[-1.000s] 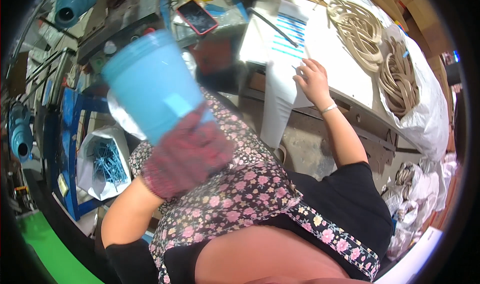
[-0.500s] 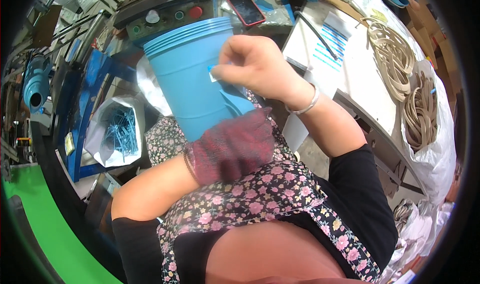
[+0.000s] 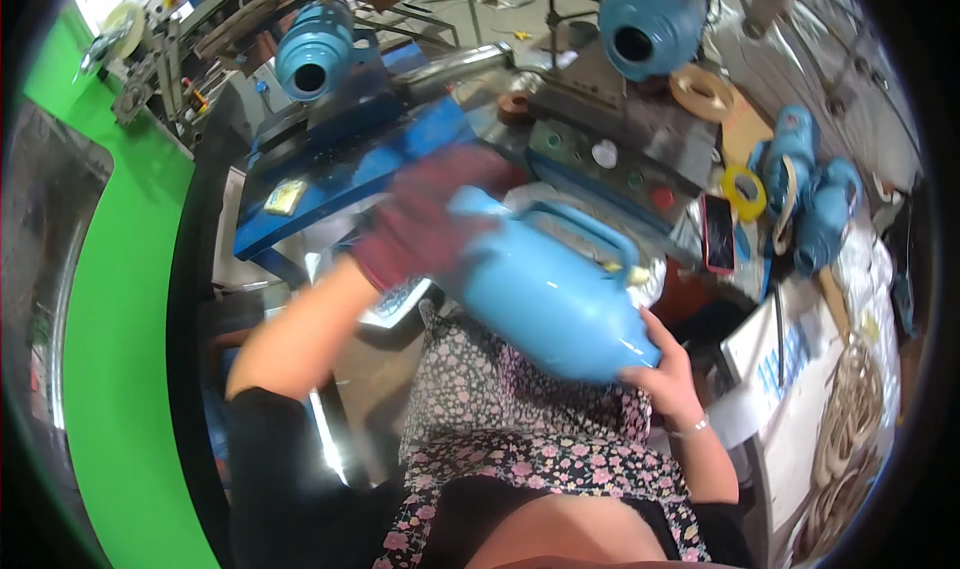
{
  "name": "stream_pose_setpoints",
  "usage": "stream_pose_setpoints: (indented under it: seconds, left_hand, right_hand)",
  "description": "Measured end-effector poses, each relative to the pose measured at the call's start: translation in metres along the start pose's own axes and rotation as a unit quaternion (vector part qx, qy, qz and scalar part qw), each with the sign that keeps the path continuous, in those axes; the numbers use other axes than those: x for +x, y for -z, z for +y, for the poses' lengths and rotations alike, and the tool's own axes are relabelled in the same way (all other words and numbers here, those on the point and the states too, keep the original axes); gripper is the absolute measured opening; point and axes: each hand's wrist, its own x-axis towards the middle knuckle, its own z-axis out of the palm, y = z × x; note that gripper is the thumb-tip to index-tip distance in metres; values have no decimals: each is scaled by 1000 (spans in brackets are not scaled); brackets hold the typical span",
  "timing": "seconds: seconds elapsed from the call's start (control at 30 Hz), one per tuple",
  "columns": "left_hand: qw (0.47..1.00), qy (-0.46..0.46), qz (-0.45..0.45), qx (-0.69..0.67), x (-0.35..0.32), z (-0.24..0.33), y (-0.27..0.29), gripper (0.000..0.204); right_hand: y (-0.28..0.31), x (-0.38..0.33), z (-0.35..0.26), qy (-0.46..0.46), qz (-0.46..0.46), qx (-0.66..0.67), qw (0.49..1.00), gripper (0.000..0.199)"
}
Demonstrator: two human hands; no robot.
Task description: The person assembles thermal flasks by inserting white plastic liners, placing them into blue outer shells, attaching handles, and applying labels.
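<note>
A glossy blue plastic jug with a loop handle lies tilted above my lap, its handle facing away from me. My right hand, bare, grips its right-hand end, thumb on the near side. At the other end is my left hand in a dark red knitted glove, smeared by motion. The glove overlaps that end of the jug, and its fingers cannot be made out. Beneath lies my floral apron.
A blue metal table stands ahead left. Similar jugs sit on a machine, on a second machine and at the right. A button panel, a phone, yellow tape and coiled straps are nearby.
The view has swung left. The blue vessel that stood upright against my left arm now lies tilted. My right hand has gone from a small label on its side to its end.
</note>
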Motion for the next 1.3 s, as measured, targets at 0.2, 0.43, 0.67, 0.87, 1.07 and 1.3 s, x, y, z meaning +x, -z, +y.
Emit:
stream_pose_setpoints:
  seconds: [0.2, 0.43, 0.67, 0.87, 1.07, 1.3]
  left_hand:
    - [795, 339, -101, 493, 1, -182, 151, 55]
    - [890, 145, 122, 415, -59, -71, 149, 21]
    - [658, 286, 210, 664, -294, 24, 231, 43]
    - [718, 418, 374, 412, -391, 70, 204, 42]
    - [857, 202, 165, 445, -285, 57, 231, 29]
    - [933, 180, 235, 205, -217, 57, 205, 25]
  right_hand:
    - [10, 19, -23, -123, -19, 354, 927, 73]
    - [15, 130, -84, 6, 22, 187, 982, 68]
    - [-193, 254, -157, -25, -161, 217, 962, 52]
    - [-360, 372, -215, -57, -101, 351, 929, 54]
    - [-371, 407, -203, -96, -155, 352, 918, 57]
    - [-291, 260, -223, 417, -263, -43, 869, 87]
